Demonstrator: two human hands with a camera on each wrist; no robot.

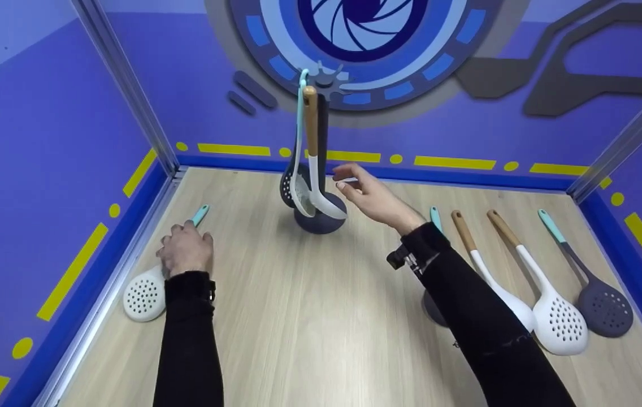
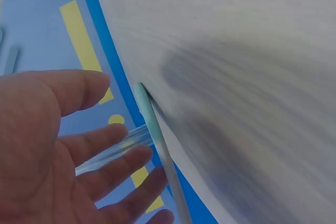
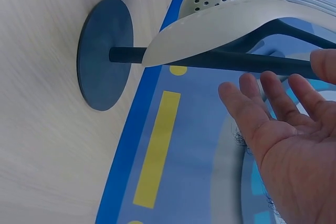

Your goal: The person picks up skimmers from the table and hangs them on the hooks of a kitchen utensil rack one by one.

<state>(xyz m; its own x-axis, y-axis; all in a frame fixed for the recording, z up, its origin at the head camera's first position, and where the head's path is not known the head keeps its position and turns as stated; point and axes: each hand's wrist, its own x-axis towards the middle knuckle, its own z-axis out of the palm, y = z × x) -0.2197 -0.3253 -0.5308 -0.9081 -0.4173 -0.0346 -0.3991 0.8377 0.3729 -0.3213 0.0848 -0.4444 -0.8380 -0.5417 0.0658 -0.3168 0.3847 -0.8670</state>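
My left hand [image 1: 188,249] is over a pale skimmer [image 1: 144,295] with a mint handle lying at the table's left side. In the left wrist view its fingers are loosely spread, close to the skimmer's handle [image 2: 152,121]; whether they touch it I cannot tell. Just right of a dark utensil stand [image 1: 321,225], my right hand [image 1: 374,199] is raised with relaxed fingers and holds nothing. From the stand hang a white ladle [image 1: 329,206] with a wooden handle, a mint-handled pale skimmer [image 1: 302,198] and a dark perforated utensil [image 1: 286,186], partly hidden.
Along the right lie a wooden-handled white utensil [image 1: 485,268], a white skimmer [image 1: 561,328] and a dark skimmer [image 1: 606,308]. My right sleeve partly covers another mint-handled utensil [image 1: 435,216]. Blue walls [image 1: 33,169] enclose the wooden table [image 1: 298,339] at the back and sides.
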